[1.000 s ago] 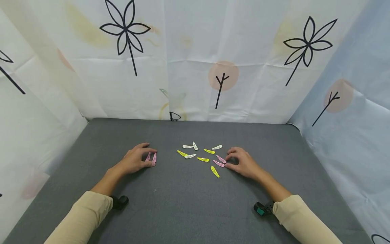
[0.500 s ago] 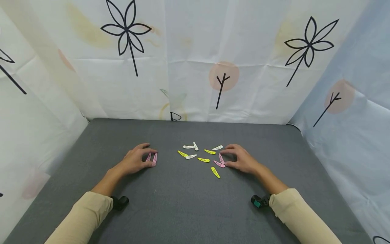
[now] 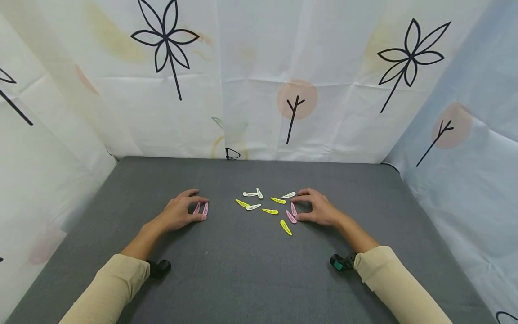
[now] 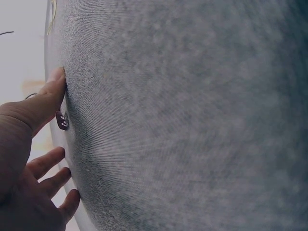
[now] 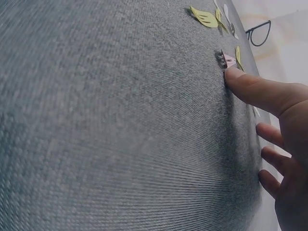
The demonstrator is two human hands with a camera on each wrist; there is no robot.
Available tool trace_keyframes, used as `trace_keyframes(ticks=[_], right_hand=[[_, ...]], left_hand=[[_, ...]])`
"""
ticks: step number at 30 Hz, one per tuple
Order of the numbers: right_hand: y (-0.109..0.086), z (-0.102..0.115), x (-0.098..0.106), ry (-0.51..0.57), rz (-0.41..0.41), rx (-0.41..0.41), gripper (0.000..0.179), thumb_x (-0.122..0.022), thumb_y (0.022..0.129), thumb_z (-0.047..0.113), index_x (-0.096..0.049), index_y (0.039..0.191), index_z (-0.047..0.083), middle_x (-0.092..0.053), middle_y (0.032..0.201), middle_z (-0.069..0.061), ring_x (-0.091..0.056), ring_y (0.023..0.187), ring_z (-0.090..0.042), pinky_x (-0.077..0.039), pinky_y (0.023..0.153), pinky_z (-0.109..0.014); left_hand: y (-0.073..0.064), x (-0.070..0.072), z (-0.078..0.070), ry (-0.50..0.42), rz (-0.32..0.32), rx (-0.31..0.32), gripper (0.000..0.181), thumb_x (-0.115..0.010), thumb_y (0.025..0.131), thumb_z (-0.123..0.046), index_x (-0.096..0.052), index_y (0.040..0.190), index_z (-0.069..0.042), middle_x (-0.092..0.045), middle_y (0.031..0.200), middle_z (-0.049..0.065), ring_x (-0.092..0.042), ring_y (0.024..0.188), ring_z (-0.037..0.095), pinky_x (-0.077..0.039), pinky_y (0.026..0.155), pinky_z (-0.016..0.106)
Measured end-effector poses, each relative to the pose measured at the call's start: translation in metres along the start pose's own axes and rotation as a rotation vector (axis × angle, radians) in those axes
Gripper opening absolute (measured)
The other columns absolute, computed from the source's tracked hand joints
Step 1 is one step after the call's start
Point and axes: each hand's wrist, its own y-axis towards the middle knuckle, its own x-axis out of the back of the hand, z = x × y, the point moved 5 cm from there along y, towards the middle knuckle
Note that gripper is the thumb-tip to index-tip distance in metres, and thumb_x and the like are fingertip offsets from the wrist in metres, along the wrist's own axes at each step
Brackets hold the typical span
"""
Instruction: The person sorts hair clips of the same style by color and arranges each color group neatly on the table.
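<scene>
My left hand [image 3: 178,211] rests on the grey table at the left, its thumb and index finger bracketing the ends of a pink hair clip [image 3: 205,209]. Inside that curve, nearer the palm, lies a second pink hair clip [image 3: 197,208]. At the right, my right hand [image 3: 317,208] pinches another pink hair clip [image 3: 293,209] lengthwise between thumb and index fingertips. A fourth one, a slanted pink hair clip [image 3: 291,217], lies just left of the thumb tip. In the right wrist view the thumb [image 5: 255,89] meets a pink clip [image 5: 229,60].
Between the hands lie several yellow hair clips [image 3: 270,211] and white hair clips [image 3: 253,207], some overlapping. One yellow clip [image 3: 285,227] sits nearer the front, and a white clip [image 3: 289,195] lies by the right fingertips. Patterned white cloth [image 3: 259,121] stands behind the table [image 3: 243,279].
My right hand has moved slightly left and away from me. The two pink clips beside it have turned to stand more upright in view. The left hand stays put.
</scene>
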Motion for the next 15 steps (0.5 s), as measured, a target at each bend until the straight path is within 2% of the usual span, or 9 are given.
trace_keyframes(ticks=[8, 15], right_hand=[[0.006, 0.007, 0.006, 0.070, -0.054, -0.019, 0.047, -0.081, 0.083, 0.019, -0.067, 0.124, 0.001, -0.056, 0.130, -0.022, -0.049, 0.125, -0.042, -0.034, 0.103, -0.062], [0.026, 0.038, 0.006, 0.075, -0.153, 0.050, 0.048, -0.081, 0.082, 0.018, -0.067, 0.123, -0.002, -0.061, 0.124, -0.020, -0.053, 0.121, -0.039, -0.038, 0.101, -0.059]], left_hand=[[0.001, -0.001, 0.001, -0.008, 0.005, 0.005, 0.052, -0.079, 0.086, -0.031, -0.065, 0.133, -0.012, -0.039, 0.150, 0.029, -0.033, 0.138, 0.049, -0.024, 0.100, 0.075], [-0.001, -0.001, 0.001, -0.012, 0.004, 0.005, 0.052, -0.078, 0.086, -0.029, -0.065, 0.133, -0.011, -0.038, 0.150, 0.028, -0.033, 0.138, 0.049, -0.022, 0.100, 0.077]])
